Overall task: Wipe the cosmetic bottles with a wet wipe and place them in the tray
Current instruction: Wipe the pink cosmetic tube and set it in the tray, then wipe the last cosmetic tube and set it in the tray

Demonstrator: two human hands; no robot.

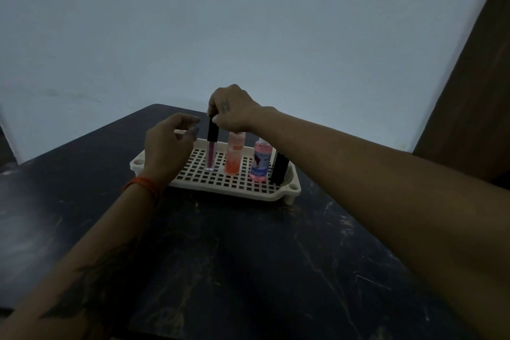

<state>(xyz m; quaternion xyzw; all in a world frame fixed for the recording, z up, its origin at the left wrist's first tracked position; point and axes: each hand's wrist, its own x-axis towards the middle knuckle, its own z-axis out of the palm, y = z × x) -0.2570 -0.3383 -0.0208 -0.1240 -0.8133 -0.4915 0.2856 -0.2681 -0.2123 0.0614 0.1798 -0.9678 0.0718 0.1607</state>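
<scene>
A cream slotted tray (234,185) sits on the dark table. Standing upright in it are a slim lip-gloss tube (212,148) with a black cap, an orange bottle (234,156), a pink bottle (260,163) with a blue label and a black tube (279,168) at the right. My right hand (234,110) pinches the top of the lip-gloss tube's cap from above. To the left of the tube, my left hand (168,144) hovers over the tray's left part with loosely curled fingers and holds nothing. No wet wipe is visible.
The dark marbled table (248,257) stretches toward me from the tray. A pale wall stands behind the table and a brown panel (474,91) rises at the right.
</scene>
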